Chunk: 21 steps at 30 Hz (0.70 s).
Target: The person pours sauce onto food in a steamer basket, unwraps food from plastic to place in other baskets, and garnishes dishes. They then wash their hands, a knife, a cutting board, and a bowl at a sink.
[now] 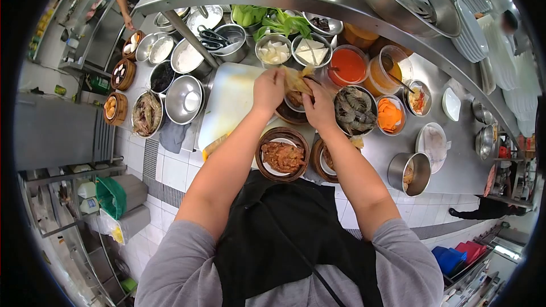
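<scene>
My left hand (269, 90) and my right hand (318, 102) pinch a thin yellowish sheet (296, 79) between them, above a round steamer basket (291, 115) with brown food in it. Nearer to me, a second steamer (303, 171) holds a white dish of reddish-brown food (282, 157). To its right a third steamer (317, 162) sits partly under my right forearm, a piece of yellowish sheet at its edge. The white cutting board (227, 99) lies left of and under my hands. More yellowish sheet (215, 145) shows beside my left forearm.
Right of my hands are a bowl of grey shrimp (355, 111), a tub of red sauce (347, 63) and orange slices (389, 115). An empty steel bowl (184, 99) stands left. A metal shelf (273, 1) crosses above. At upper left, another person's hand (129, 23) reaches toward the baskets.
</scene>
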Each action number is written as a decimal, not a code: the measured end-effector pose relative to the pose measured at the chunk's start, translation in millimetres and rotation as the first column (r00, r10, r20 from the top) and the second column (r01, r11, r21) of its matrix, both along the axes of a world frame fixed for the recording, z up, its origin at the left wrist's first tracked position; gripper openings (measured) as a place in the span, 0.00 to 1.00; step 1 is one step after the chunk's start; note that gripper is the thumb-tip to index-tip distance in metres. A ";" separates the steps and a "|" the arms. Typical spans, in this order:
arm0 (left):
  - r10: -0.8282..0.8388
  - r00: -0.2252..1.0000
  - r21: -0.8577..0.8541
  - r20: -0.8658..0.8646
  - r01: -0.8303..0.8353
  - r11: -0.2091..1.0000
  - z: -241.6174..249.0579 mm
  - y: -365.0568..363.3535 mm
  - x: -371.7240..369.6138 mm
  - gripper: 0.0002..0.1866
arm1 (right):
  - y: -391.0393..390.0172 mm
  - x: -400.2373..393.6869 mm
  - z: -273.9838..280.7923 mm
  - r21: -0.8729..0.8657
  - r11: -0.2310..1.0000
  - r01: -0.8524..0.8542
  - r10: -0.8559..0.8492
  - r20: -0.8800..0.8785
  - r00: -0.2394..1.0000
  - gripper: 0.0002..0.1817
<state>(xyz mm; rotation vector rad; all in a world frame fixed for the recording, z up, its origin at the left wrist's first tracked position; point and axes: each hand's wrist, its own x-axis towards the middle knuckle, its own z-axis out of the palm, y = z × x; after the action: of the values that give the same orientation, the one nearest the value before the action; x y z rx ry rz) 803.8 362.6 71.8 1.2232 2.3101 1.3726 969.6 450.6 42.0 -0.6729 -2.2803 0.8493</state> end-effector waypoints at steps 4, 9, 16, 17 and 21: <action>0.200 0.898 0.067 0.391 -0.245 0.967 -22.2 16.7 -7.0 0.15 | -12.0 0.1 20.4 -0.002 1.000 0.027 -0.027 -0.067 0.997 0.25; 0.150 0.929 0.018 0.340 -0.166 0.986 -22.3 13.6 -22.7 0.15 | -16.9 -8.4 7.9 0.305 0.952 -0.002 -0.039 0.128 0.991 0.25; -0.430 0.233 0.487 0.872 -0.503 0.715 18.5 -108.6 -58.3 0.21 | -17.7 -9.4 16.2 0.342 0.940 0.013 -0.088 0.203 0.975 0.30; -0.507 0.187 0.527 0.841 -0.492 0.693 -3.2 -156.2 -67.1 0.20 | -24.5 -7.7 21.1 0.282 0.959 0.035 -0.108 0.246 0.963 0.32; -0.230 0.198 0.293 0.953 -0.800 0.524 -20.3 -379.2 -80.3 0.20 | -22.7 35.2 20.2 0.320 0.942 0.102 -0.183 0.235 0.955 0.29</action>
<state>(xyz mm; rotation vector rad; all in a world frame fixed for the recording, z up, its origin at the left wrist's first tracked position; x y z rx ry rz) 723.5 -16.7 51.5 -0.3895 0.9131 2.4633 1004.8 427.9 62.2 -0.8359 -2.4865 0.3412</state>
